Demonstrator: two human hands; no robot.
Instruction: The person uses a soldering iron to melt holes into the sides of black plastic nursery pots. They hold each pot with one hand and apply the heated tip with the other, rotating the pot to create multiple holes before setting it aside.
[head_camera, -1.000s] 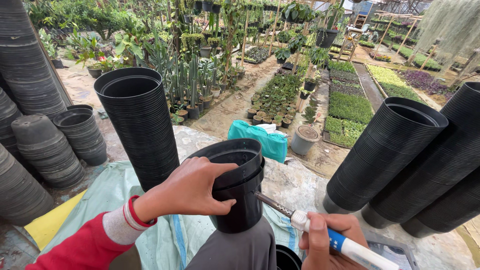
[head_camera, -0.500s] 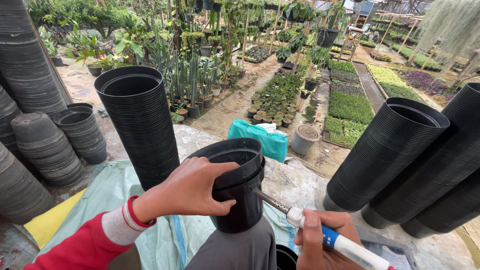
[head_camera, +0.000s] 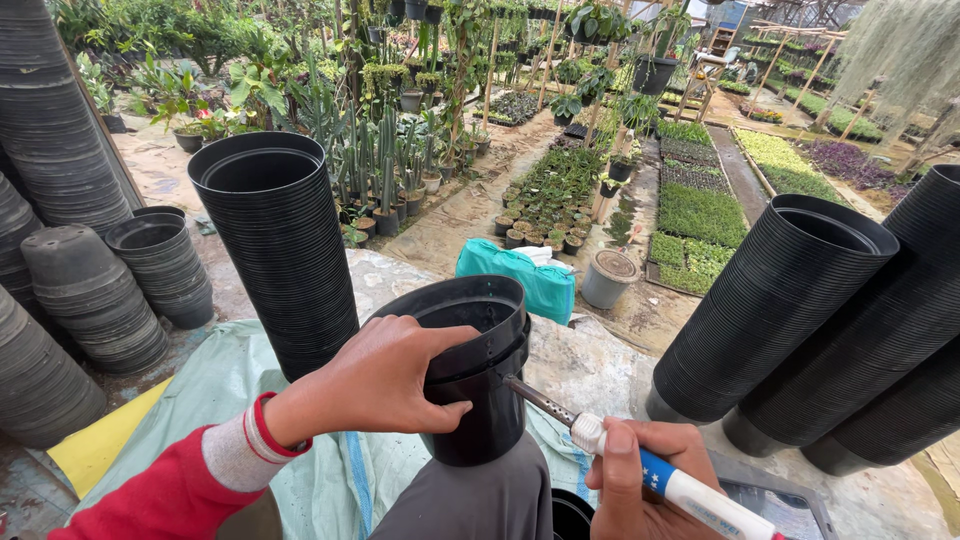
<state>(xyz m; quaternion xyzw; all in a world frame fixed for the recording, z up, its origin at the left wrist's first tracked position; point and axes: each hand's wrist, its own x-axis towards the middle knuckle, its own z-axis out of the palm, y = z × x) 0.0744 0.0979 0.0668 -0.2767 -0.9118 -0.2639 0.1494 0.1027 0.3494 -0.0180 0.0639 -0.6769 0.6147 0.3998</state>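
My left hand (head_camera: 385, 378) grips the side of a small stack of black plastic pots (head_camera: 484, 395), held upright over my knee. My right hand (head_camera: 635, 480) is closed around a soldering iron (head_camera: 640, 458) with a blue and white handle. Its metal tip touches the pot wall just under the rim, on the right side. The red sleeve with a white cuff (head_camera: 200, 470) belongs to my left arm.
A tall stack of black pots (head_camera: 275, 245) stands to the left, with more stacks (head_camera: 85, 290) at the far left. Long leaning stacks (head_camera: 790, 300) lie on the right. A teal bag (head_camera: 515, 275) and a grey pot (head_camera: 605, 278) sit ahead, before rows of nursery plants. A pale green tarp (head_camera: 200, 385) covers the ground.
The soldering iron has shifted slightly in my right hand, its tip staying against the pot wall. My left hand keeps its hold on the pots.
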